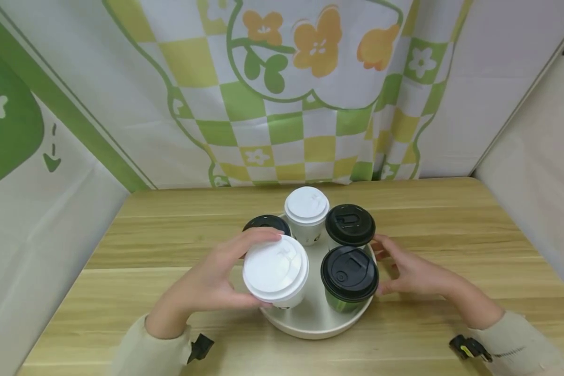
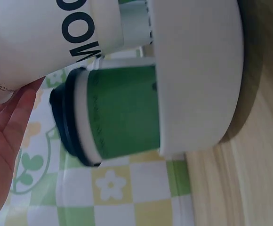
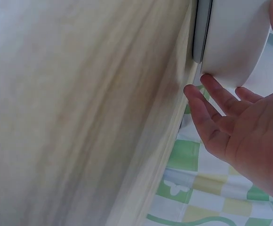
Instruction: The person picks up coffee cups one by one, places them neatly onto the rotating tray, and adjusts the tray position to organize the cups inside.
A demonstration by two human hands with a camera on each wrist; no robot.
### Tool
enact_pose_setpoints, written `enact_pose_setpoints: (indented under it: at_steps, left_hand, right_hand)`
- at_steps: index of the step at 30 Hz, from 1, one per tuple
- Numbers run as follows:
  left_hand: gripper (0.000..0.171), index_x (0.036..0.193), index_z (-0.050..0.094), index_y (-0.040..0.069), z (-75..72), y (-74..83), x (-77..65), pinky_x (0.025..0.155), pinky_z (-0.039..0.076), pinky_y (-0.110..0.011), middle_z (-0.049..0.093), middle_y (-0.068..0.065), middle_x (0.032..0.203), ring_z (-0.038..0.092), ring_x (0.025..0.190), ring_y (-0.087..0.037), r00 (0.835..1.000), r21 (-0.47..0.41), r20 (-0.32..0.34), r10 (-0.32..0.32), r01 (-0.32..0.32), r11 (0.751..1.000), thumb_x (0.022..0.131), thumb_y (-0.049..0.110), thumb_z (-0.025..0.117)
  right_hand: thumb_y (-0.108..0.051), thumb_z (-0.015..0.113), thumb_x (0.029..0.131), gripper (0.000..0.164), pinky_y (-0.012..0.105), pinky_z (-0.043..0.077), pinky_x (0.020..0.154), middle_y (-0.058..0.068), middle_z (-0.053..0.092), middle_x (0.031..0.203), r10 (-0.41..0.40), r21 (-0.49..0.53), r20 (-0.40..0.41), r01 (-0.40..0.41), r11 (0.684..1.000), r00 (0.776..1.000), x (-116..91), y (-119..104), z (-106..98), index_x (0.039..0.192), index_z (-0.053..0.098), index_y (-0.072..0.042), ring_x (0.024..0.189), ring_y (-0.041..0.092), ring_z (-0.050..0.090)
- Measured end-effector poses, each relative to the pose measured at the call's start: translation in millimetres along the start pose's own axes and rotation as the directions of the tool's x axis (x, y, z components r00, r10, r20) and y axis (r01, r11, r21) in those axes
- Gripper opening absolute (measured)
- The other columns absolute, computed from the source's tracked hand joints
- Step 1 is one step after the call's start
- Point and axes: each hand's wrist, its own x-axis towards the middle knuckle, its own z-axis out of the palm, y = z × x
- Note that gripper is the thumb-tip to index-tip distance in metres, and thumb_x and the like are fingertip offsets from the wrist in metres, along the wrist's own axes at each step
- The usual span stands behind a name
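Note:
My left hand (image 1: 207, 284) grips a white paper coffee cup (image 1: 275, 269) with a white lid, fingers on its far side and thumb on the near side. Dark printed letters show on this cup in the left wrist view, where it sits higher than a green, black-lidded cup (image 2: 124, 113) behind it. Beneath is a round, pale tray (image 1: 310, 330) with a raised wall. At the tray's right side, my right hand (image 1: 418, 272) has loosely bent, spread fingers, with fingertips right at the wall (image 3: 237, 40) in the right wrist view.
On the tray stand a white-lidded cup (image 1: 307, 206) at the back, black-lidded cups at back right (image 1: 350, 224) and front right (image 1: 349, 274), and another black lid (image 1: 267, 223) partly behind my left hand. A patterned cloth (image 1: 286, 130) hangs behind the wooden table (image 1: 169, 250).

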Motion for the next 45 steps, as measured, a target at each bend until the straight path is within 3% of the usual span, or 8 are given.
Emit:
enact_pose_setpoints:
  at_steps: [4, 20, 38, 45]
  left_hand:
    - [0.093, 0.144, 0.046, 0.017, 8.4, -1.3, 3.9, 0.114, 0.042, -0.033, 0.05, -0.002, 0.146, 0.049, 0.134, -0.019, 1.0, -0.007, 0.026, -0.018, 0.018, 1.0, 0.065, 0.025, 0.094]
    - [0.092, 0.145, 0.044, 0.019, 28.7, -12.9, 4.1, 0.113, 0.043, -0.04, 0.049, -0.002, 0.147, 0.05, 0.135, -0.021, 0.997, 0.007, 0.075, -0.03, 0.029, 1.0, 0.068, 0.031, 0.092]
    - [0.088, 0.143, 0.046, 0.019, 38.5, -17.4, -2.2, 0.112, 0.045, -0.04, 0.052, -0.001, 0.144, 0.052, 0.133, -0.02, 0.994, 0.04, 0.104, -0.037, 0.033, 0.999, 0.069, 0.037, 0.09]
    - [0.088, 0.144, 0.045, 0.02, 39.6, -20.0, -3.5, 0.112, 0.044, -0.041, 0.052, -0.001, 0.145, 0.052, 0.133, -0.019, 0.99, 0.032, 0.13, -0.057, 0.053, 0.998, 0.071, 0.038, 0.089]
  right_hand:
    - [-0.033, 0.083, 0.078, 0.111, 0.054, 0.047, 0.097, 0.029, 0.038, 0.148, -0.012, -0.001, 0.006, 0.012, 1.0, 1.0, -0.9, -2.0, 0.3, 0.156, 0.011, 0.0, 0.129, 0.048, 0.045]
    - [-0.034, 0.084, 0.077, 0.11, 0.054, 0.048, 0.095, 0.026, 0.043, 0.143, -0.017, -0.017, -0.022, 0.016, 1.0, 1.0, -3.7, -2.8, 4.0, 0.155, 0.014, -0.002, 0.127, 0.047, 0.047]
    - [-0.031, 0.084, 0.078, 0.11, 0.06, 0.049, 0.093, 0.028, 0.043, 0.142, -0.028, -0.016, -0.032, 0.027, 0.999, 0.999, -4.3, -3.1, 5.2, 0.156, 0.012, -0.001, 0.126, 0.049, 0.048]
    - [-0.032, 0.084, 0.078, 0.11, 0.057, 0.049, 0.093, 0.028, 0.043, 0.143, -0.013, -0.016, -0.025, 0.013, 1.0, 1.0, -3.7, -4.5, 5.2, 0.156, 0.011, -0.002, 0.127, 0.049, 0.047]
